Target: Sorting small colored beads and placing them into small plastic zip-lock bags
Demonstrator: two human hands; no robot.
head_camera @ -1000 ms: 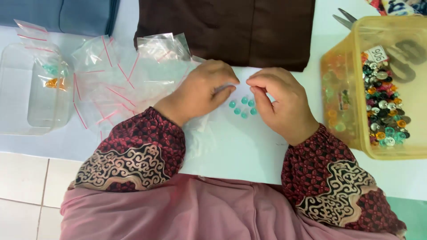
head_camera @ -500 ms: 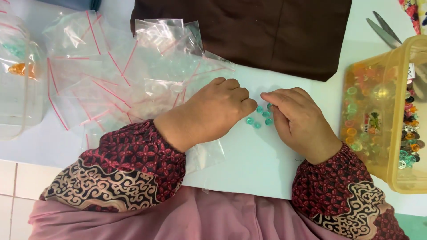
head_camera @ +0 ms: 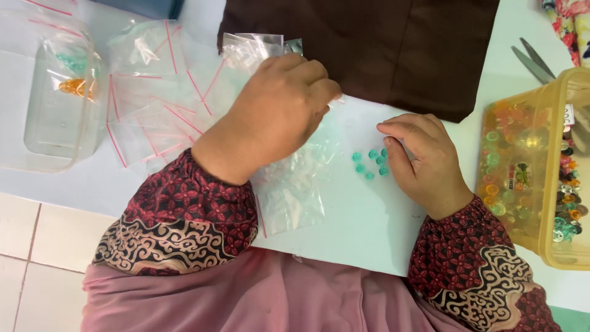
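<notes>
Several small teal buttons (head_camera: 369, 163) lie in a cluster on a white sheet (head_camera: 344, 227). My right hand (head_camera: 424, 163) rests beside them, its thumb touching the cluster's right side. My left hand (head_camera: 276, 114) hovers over a pile of small clear zip bags with red strips (head_camera: 160, 117), fingers curled and pinching the edge of one clear bag (head_camera: 295, 184) that trails under my wrist. Both arms wear dark red patterned sleeves.
A clear plastic box (head_camera: 37, 123) with orange and teal pieces stands at the far left. A yellow tub (head_camera: 547, 240) full of mixed buttons sits at the right edge, scissors (head_camera: 534, 58) behind it. Dark brown cloth (head_camera: 399, 55) lies at the back.
My left hand has left the teal buttons and moved left and back onto the bag pile, taking hold of a bag. My right hand stays by the buttons.
</notes>
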